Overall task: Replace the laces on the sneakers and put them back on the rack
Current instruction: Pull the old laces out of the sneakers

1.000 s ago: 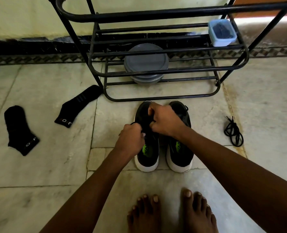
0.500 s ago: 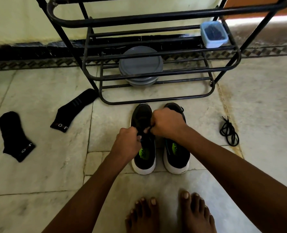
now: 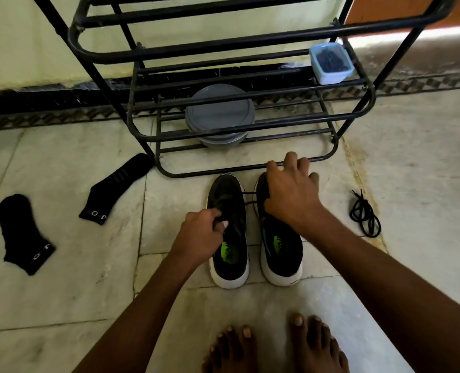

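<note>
Two black sneakers with white soles stand side by side on the floor in front of the black metal rack (image 3: 194, 174). My left hand (image 3: 200, 234) pinches the black lace at the throat of the left sneaker (image 3: 225, 189). My right hand (image 3: 290, 192) hovers over the toe of the right sneaker (image 3: 281, 254) with its fingers spread. Two strands of the lace (image 3: 250, 198) run nearly straight from the left sneaker under my right palm, where the thumb is hidden. A separate black lace (image 3: 363, 215) lies bundled on the floor to the right.
Two black socks (image 3: 24, 234) (image 3: 117, 185) lie on the marble floor at the left. A grey lidded container (image 3: 219, 110) sits low in the rack, and a pale blue tub (image 3: 331, 63) is on its right end. My bare feet (image 3: 274, 345) are just behind the sneakers.
My right hand has moved from the left sneaker to the right and forward over the other sneaker's toe, drawing lace strands out between the shoes. My left hand stayed on the left sneaker.
</note>
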The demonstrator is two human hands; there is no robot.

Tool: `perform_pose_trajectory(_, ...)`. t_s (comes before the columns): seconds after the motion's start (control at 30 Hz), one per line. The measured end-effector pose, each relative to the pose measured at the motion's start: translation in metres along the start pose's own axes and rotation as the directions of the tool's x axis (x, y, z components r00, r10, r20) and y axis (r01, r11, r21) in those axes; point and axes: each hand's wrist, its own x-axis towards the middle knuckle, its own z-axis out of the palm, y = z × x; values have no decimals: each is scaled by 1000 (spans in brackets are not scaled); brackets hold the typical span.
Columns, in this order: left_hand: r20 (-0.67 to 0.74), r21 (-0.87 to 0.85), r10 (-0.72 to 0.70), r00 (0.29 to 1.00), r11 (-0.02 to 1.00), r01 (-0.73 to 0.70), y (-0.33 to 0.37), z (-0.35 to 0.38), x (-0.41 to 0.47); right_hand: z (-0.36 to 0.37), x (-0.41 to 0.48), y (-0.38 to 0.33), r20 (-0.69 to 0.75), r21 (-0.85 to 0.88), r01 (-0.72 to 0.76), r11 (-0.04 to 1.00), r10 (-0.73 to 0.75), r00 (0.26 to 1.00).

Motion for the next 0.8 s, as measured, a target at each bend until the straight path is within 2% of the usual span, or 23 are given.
perform_pose_trajectory(0.1, -97, -28, 76, 992, 996, -79, -1, -7, 2, 25, -21, -15, -80, 46, 45, 998, -41, 996)
perform_pose_trajectory(0.17, -148, -19, 118, 982, 992, -122, 0, -9, 5, 40, -34, -27, -40, 146, 86, 986, -81, 996)
perform_pose_trajectory(0.23, -148, -84, 90, 985, 991, -103, 3, -10, 8, 53, -43, -36, 5, 239, 117, 964, -122, 993)
perform_pose_trajectory(0.33, -108, -158, 1, 994, 987, -18, 5, -9, 15, 73, -55, -45, -8, 349, 165, 923, -174, 985)
perform_pose_trajectory(0.4, -69, -167, -8, 998, 986, -4, 4, -6, 21, 83, -58, -49, -7, 317, 189, 929, -197, 980)
perform_pose_trajectory(0.5, 7, -101, 66, 998, 993, -65, 4, -4, 26, 85, -54, -47, -29, 193, 226, 955, -224, 974)
perform_pose_trajectory(0.63, 27, 15, 186, 982, 982, -186, 4, -6, 33, 83, -52, -49, 73, 147, 257, 955, -270, 960)
perform_pose_trajectory(0.73, -18, -58, 155, 988, 986, -156, 1, -10, 37, 89, -56, -53, 172, 108, 208, 972, -225, 959)
perform_pose_trajectory(0.8, -19, -203, 68, 998, 977, -70, 1, -14, 40, 96, -53, -55, 174, 119, 199, 973, -217, 961)
